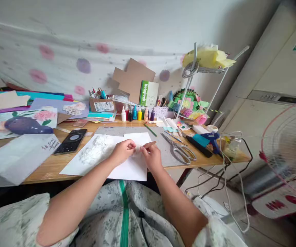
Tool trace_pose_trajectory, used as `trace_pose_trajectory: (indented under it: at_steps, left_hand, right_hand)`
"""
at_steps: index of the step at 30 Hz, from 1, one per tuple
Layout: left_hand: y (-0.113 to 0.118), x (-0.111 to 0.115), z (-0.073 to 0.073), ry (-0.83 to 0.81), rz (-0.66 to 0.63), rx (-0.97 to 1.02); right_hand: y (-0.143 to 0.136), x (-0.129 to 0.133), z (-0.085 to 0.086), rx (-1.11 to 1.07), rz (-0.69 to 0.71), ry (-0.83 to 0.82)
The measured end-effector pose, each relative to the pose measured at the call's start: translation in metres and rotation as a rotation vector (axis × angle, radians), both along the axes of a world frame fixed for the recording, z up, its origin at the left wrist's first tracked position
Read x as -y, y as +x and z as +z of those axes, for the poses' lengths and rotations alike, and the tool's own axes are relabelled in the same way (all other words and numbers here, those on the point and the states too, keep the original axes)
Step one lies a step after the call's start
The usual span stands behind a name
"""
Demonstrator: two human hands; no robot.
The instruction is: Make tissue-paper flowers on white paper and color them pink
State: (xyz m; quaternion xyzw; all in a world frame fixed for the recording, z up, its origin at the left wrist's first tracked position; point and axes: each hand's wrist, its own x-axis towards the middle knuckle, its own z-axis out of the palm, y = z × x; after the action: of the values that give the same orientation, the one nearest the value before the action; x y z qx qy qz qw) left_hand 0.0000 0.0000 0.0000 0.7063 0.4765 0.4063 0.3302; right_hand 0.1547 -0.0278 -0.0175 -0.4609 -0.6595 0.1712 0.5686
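Note:
My left hand [123,151] is closed in a pinch over a white sheet [127,174]; whatever lies between its fingertips is too small to name. Close beside it, my right hand [152,156] is closed around a short brown stick-like thing [150,144]. A small pale scrap [137,151] shows between the two hands; which fingers touch it I cannot tell. Left of my hands, a loose heap of small white pieces [93,148] lies on the paper. Another white sheet [137,138] lies just behind my fingers, on a grey mat [163,144].
Large scissors [180,149], a green pencil [150,129] and a blue glue gun [213,140] with trailing cables lie to the right. A phone [70,141] is at the left. Small paint bottles [139,114] line the back, near a cardboard box [102,105]. The table's front edge runs before me.

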Motion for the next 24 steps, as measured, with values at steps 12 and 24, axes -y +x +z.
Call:
trace_pose_trajectory:
  at_steps: [12,24]
  left_hand:
    - [-0.003,0.006,-0.004,0.118,-0.001,-0.074]
    - [-0.009,0.01,-0.008,0.244,-0.042,-0.293]
  right_hand:
    - [-0.007,0.001,0.001,0.046,0.07,-0.027]
    - [0.006,-0.002,-0.003,-0.375,-0.077,-0.168]
